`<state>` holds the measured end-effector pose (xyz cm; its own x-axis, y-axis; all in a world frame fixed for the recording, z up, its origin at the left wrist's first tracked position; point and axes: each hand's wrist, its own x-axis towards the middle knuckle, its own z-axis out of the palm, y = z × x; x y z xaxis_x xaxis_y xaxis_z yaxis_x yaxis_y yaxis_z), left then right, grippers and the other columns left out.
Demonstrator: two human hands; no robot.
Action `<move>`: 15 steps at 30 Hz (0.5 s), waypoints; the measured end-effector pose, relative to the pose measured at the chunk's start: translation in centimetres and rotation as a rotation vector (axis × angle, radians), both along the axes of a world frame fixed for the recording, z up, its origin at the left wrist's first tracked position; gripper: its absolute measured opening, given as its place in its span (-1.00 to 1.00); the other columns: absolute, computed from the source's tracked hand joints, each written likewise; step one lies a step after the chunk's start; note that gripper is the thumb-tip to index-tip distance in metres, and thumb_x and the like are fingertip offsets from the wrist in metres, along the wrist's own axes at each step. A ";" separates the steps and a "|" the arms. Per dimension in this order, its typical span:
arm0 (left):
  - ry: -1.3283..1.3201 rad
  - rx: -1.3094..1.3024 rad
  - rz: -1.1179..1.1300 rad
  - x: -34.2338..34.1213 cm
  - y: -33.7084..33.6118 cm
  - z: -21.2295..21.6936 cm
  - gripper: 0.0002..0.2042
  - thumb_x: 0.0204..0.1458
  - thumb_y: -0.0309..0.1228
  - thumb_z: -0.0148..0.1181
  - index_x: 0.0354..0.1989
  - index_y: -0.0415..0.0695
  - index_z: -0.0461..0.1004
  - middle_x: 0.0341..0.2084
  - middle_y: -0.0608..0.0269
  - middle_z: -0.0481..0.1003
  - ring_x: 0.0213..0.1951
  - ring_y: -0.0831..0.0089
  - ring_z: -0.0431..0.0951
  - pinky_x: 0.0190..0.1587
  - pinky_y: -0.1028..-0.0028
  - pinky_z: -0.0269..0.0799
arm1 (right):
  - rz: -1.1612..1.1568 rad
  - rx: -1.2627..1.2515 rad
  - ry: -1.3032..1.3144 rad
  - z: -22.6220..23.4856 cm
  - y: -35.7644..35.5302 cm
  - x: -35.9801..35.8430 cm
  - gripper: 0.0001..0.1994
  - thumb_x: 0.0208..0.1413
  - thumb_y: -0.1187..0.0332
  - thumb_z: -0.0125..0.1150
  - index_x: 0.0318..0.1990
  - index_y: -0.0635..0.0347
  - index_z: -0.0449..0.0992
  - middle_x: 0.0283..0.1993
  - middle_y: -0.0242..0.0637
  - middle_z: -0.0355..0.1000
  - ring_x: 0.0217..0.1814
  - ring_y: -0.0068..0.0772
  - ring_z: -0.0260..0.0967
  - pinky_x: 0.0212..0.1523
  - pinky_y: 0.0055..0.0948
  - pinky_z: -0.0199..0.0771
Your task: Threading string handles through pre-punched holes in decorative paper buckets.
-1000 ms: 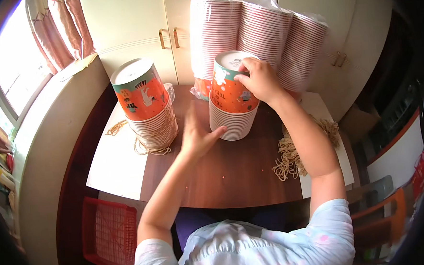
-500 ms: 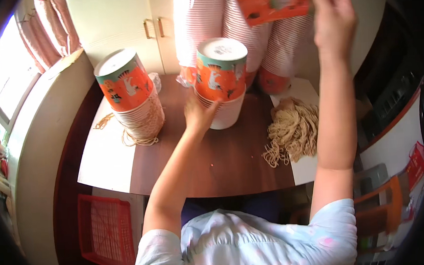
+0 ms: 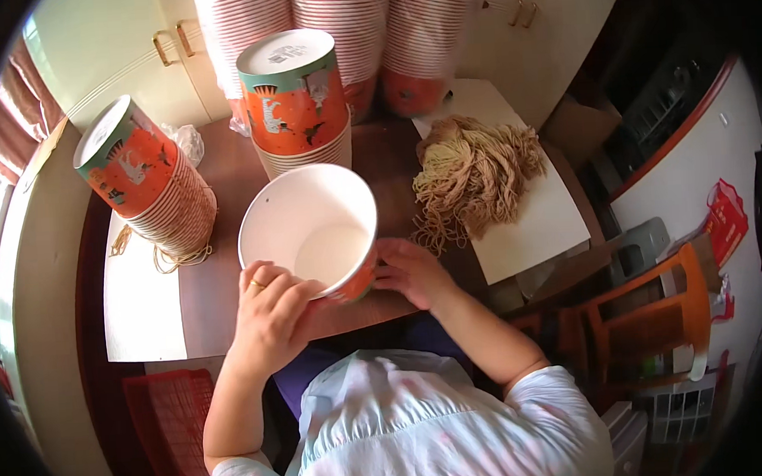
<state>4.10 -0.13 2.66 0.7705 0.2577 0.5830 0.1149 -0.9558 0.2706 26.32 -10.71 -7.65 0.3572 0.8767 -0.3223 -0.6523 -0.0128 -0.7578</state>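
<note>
1 paper bucket, white inside, orange and green outside: held above the near edge of the desk, mouth tilted up toward the wearer. Left hand: 1 ring, pinching the bucket's near-left rim. Right hand: fingers partly curled at the bucket's right outer wall; cannot tell whether they grip.

1 inverted bucket stack, patterned orange and green: upright, just behind the held bucket. 1 further inverted stack: at left, twine around its base. 1 heap of tan cord: right side. 3 plastic-wrapped stacks: rear. 1 red basket: below, left.
</note>
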 end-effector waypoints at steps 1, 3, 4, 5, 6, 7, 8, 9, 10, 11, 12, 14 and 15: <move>0.003 -0.014 0.026 -0.5 0.1 -0.2 -0.70 -0.29 -0.47 0.27 -0.28 -0.08 0.47 -0.47 0.32 0.43 -0.29 0.26 0.42 0.03 0.19 0.22 | 0.005 -0.094 -0.301 0.3 -0.4 1.4 -0.73 0.14 0.38 0.17 -0.01 0.22 0.44 -0.11 -0.24 0.46 -0.20 -0.38 0.48 -0.18 -0.36 0.55; 0.034 0.001 0.034 -1.1 0.5 -0.2 -0.70 -0.28 -0.47 0.27 -0.28 -0.07 0.48 -0.47 0.32 0.42 -0.29 0.26 0.42 0.03 0.20 0.23 | -0.105 -0.071 -1.251 1.3 -1.3 5.0 -0.82 0.09 0.45 0.18 -0.14 0.27 0.50 -0.29 -0.23 0.51 -0.33 -0.45 0.48 -0.30 -0.51 0.46; 0.058 0.015 0.034 -1.2 0.5 -0.2 -0.71 -0.28 -0.47 0.27 -0.27 -0.07 0.48 -0.48 0.32 0.42 -0.29 0.26 0.42 0.02 0.20 0.23 | -0.139 -0.067 -1.317 2.0 -1.6 6.7 -0.85 0.04 0.46 0.22 -0.22 0.28 0.52 -0.30 -0.18 0.51 -0.40 -0.42 0.47 -0.32 -0.47 0.46; 0.076 0.010 0.037 -1.2 0.6 -0.5 -0.71 -0.28 -0.47 0.28 -0.29 -0.07 0.48 -0.49 0.32 0.41 -0.29 0.27 0.41 0.02 0.20 0.25 | -0.107 -0.096 -1.478 3.6 -2.0 7.9 -0.86 0.00 0.44 0.24 -0.26 0.25 0.53 -0.31 -0.22 0.49 -0.39 -0.34 0.47 -0.31 -0.42 0.47; 0.078 0.006 0.046 -1.2 0.6 -0.7 -0.71 -0.28 -0.47 0.28 -0.29 -0.07 0.48 -0.49 0.32 0.41 -0.29 0.27 0.41 0.02 0.20 0.25 | -0.031 -0.143 -1.619 4.8 -2.1 8.8 -0.86 -0.04 0.43 0.26 -0.29 0.21 0.54 -0.33 -0.25 0.47 -0.35 -0.24 0.45 -0.23 -0.35 0.47; 0.086 0.027 0.034 -1.0 0.6 -0.8 -0.72 -0.28 -0.48 0.28 -0.29 -0.07 0.48 -0.49 0.32 0.40 -0.27 0.28 0.42 0.05 0.18 0.24 | 0.016 -0.080 -1.812 4.8 -2.0 10.0 -0.87 -0.06 0.42 0.26 -0.31 0.16 0.56 -0.30 -0.31 0.43 -0.19 -0.25 0.40 -0.14 -0.34 0.45; 0.094 0.048 0.025 -1.0 0.6 -0.8 -0.72 -0.28 -0.49 0.29 -0.30 -0.06 0.48 -0.48 0.32 0.40 -0.26 0.29 0.42 0.08 0.15 0.24 | 0.019 -0.078 -1.813 4.9 -1.7 10.3 -0.87 -0.06 0.42 0.26 -0.31 0.16 0.56 -0.30 -0.31 0.43 -0.19 -0.25 0.40 -0.14 -0.34 0.45; 0.093 0.044 0.025 -0.8 0.7 -0.7 -0.72 -0.28 -0.49 0.29 -0.30 -0.06 0.48 -0.48 0.32 0.40 -0.26 0.29 0.42 0.08 0.15 0.24 | 0.146 -0.081 -1.903 5.4 -1.4 10.2 -0.87 -0.07 0.42 0.25 -0.31 0.15 0.56 -0.26 -0.32 0.41 -0.11 -0.26 0.35 -0.10 -0.35 0.42; 0.104 0.052 0.035 -0.6 0.7 -0.6 -0.73 -0.27 -0.50 0.28 -0.31 -0.06 0.48 -0.48 0.32 0.40 -0.24 0.30 0.42 0.13 0.13 0.21 | 0.277 -0.082 -1.987 5.6 -1.0 10.2 -0.87 -0.09 0.43 0.25 -0.32 0.14 0.57 -0.22 -0.33 0.38 -0.03 -0.28 0.31 -0.05 -0.36 0.39; 0.115 0.062 0.046 -0.6 0.6 -0.6 -0.74 -0.26 -0.52 0.28 -0.31 -0.06 0.48 -0.47 0.32 0.39 -0.23 0.31 0.42 0.17 0.10 0.19 | 0.326 -0.056 -2.057 4.7 -0.3 10.4 -0.89 -0.12 0.45 0.22 -0.37 0.12 0.58 -0.16 -0.33 0.34 0.03 -0.27 0.24 0.03 -0.35 0.33; 0.157 0.078 0.057 -0.7 0.8 -0.7 -0.71 -0.26 -0.51 0.28 -0.27 -0.04 0.50 -0.39 0.31 0.42 -0.14 0.28 0.44 0.24 0.05 0.12 | 0.326 -0.057 -2.056 4.1 0.4 10.4 -0.89 -0.12 0.45 0.22 -0.37 0.12 0.58 -0.16 -0.33 0.34 0.03 -0.27 0.24 0.03 -0.35 0.33; 0.127 0.052 0.075 -0.2 0.0 0.0 -0.69 -0.27 -0.50 0.29 -0.24 -0.04 0.51 -0.33 0.30 0.44 -0.09 0.25 0.44 0.25 0.03 0.12 | 0.470 -0.110 -2.313 3.2 1.4 10.7 -0.90 -0.14 0.48 0.19 -0.42 0.13 0.59 -0.14 -0.31 0.33 0.00 -0.23 0.24 0.08 -0.28 0.28; 0.100 0.027 0.101 -0.3 -0.4 0.5 -0.66 -0.28 -0.49 0.30 -0.22 -0.04 0.51 -0.28 0.29 0.46 -0.04 0.21 0.43 0.25 0.01 0.11 | 0.489 -0.080 -2.296 2.9 2.0 10.8 -0.91 -0.13 0.49 0.16 -0.45 0.14 0.59 -0.20 -0.29 0.34 -0.02 -0.22 0.25 0.07 -0.25 0.27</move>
<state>3.81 -0.50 3.15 0.7961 0.3217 0.5127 0.2355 -0.9449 0.2272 37.16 -8.68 -4.79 -0.1020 0.9872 0.1224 0.9945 0.0986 0.0341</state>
